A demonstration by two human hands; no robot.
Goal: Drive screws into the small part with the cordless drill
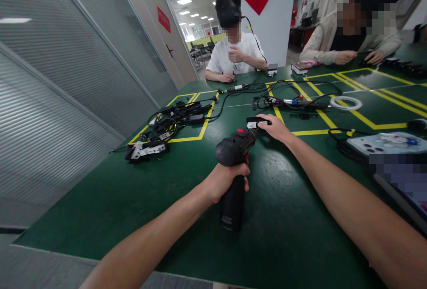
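- Head view, near centre: left hand point(233, 178) grips the power drill point(235, 146).
- Right hand point(274, 127) pinches the small black-and-white part point(252, 124) at the drill's far end.
- Drill and part are lined up; work finished or left, cannot tell.

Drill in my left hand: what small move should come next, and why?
Perhaps square the drill to the block: the left hand grips the drill, nose towards the block; the right hand holds the block's end; whether they meet squarely is unclear.
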